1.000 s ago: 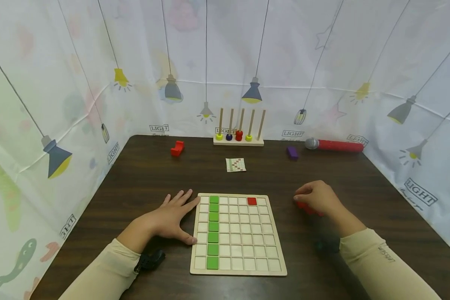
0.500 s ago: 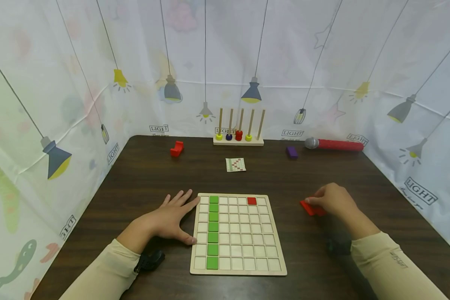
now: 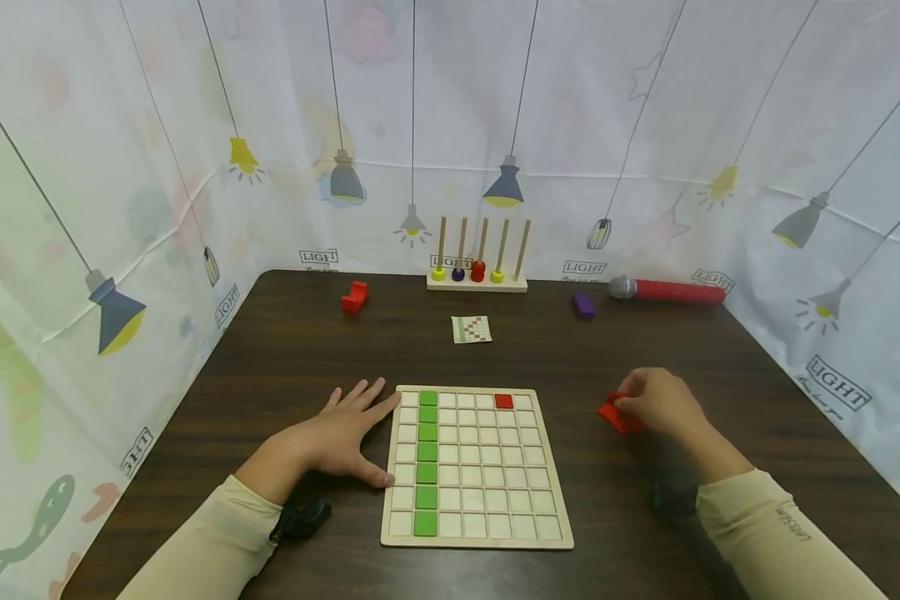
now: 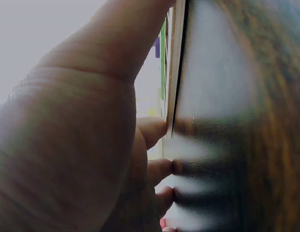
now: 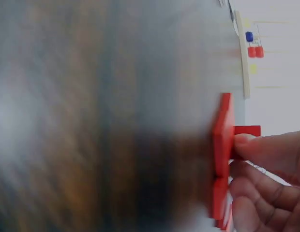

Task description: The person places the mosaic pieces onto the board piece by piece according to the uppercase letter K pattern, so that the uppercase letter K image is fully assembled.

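A wooden grid board (image 3: 486, 476) lies flat on the table. Green square tiles (image 3: 426, 472) fill its second column from the left, and one red tile (image 3: 503, 402) sits in the top row toward the right. Fingers spread, my left hand (image 3: 337, 450) rests by the board's left side, with thumb and index fingertip at its edge. To the right of the board, my right hand (image 3: 660, 402) pinches a red square tile (image 5: 251, 129) between thumb and fingers. Just beneath it, more red tiles (image 3: 621, 422) lie on the table, partly hidden by the hand.
Behind the board lies a small pattern card (image 3: 471, 330). A peg abacus (image 3: 477, 285) stands at the back edge. Also toward the back are a red notched block (image 3: 355, 297), a purple block (image 3: 583, 305) and a red microphone (image 3: 678, 290). A printed curtain surrounds the table.
My right hand has shifted right and slightly toward me over the red tiles, and now pinches one. The left hand and the tiles on the board stay where they were.
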Tool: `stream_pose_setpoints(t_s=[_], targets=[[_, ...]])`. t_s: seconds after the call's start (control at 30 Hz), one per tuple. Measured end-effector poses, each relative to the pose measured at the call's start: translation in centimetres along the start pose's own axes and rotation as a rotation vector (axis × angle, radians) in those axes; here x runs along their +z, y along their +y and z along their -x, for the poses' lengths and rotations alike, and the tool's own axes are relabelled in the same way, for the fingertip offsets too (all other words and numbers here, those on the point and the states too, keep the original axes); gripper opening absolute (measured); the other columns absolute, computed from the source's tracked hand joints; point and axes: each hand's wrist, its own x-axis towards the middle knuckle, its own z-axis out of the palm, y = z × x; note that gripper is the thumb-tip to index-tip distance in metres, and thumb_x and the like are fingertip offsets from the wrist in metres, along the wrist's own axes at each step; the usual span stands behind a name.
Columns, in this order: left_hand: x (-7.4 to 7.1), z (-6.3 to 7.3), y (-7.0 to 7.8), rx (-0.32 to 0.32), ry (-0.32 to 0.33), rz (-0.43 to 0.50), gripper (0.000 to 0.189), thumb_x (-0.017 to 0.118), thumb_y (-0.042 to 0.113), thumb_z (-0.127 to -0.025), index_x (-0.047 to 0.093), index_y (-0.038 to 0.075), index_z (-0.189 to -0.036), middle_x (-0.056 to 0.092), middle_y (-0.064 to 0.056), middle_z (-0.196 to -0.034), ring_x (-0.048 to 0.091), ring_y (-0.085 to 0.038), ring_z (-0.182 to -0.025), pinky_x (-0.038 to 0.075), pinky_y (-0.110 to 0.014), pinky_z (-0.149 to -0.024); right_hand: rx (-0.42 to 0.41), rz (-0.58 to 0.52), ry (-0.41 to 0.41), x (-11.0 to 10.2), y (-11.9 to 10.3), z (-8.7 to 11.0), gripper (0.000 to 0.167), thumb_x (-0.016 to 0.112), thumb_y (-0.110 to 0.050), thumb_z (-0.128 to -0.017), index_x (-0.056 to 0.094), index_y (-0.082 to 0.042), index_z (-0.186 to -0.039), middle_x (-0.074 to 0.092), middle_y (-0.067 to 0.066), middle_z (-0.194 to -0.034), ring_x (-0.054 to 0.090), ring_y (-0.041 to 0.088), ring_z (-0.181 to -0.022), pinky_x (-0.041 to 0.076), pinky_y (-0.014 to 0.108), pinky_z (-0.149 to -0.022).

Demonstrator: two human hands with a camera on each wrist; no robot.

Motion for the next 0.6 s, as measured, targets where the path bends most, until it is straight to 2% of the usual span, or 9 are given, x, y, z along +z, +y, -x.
stream_pose_setpoints(t_s=[0.17,0.27,0.37,0.6], targets=[[-0.1,0.0,0.1,-0.004,0.000,-0.001,0.120,0.076,0.073,-0.075,0.017,0.021,-0.166,0.001,-0.012,-0.170,-0.003,-0.036,-0.154,-0.004,-0.063,-0.118,-0.088,-0.037,0.106,0.9,-1.6,0.4,0.025,0.072,-0.025,-0.097,0.075,-0.003,-0.108,0.073,0.011,-0.095,0.061,0.023,-0.076,0.051,0.040,-0.065],[-0.1,0.0,0.2,-0.006,-0.003,-0.005,0.120,0.076,0.073,-0.075,0.016,0.021,-0.166,0.001,-0.012,-0.170,-0.003,-0.035,-0.154,-0.004,-0.062,-0.118,-0.153,-0.096,0.125,1.6,-3.6,0.4,0.024,0.073,-0.024,-0.097,0.076,-0.004,-0.109,0.074,0.010,-0.096,0.063,0.021,-0.075,0.052,0.041,-0.067],[-0.2,0.0,0.1,-0.006,-0.003,-0.006,0.121,0.076,0.074,-0.075,0.016,0.022,-0.166,0.000,-0.011,-0.170,-0.003,-0.035,-0.155,-0.004,-0.062,-0.118,-0.200,-0.170,0.089,2.6,-5.9,0.4,0.020,0.074,-0.022,-0.096,0.076,-0.007,-0.109,0.075,0.006,-0.096,0.065,0.019,-0.077,0.052,0.038,-0.068],[0.0,-0.1,0.1,0.001,-0.002,0.002,0.121,0.076,0.074,-0.075,0.015,0.022,-0.166,0.000,-0.011,-0.170,-0.004,-0.035,-0.155,-0.005,-0.062,-0.118,-0.273,-0.304,-0.095,5.4,-11.4,0.6,0.008,0.075,-0.014,-0.095,0.074,-0.009,-0.101,0.071,0.001,-0.086,0.067,0.020,-0.077,0.053,0.036,-0.068]])
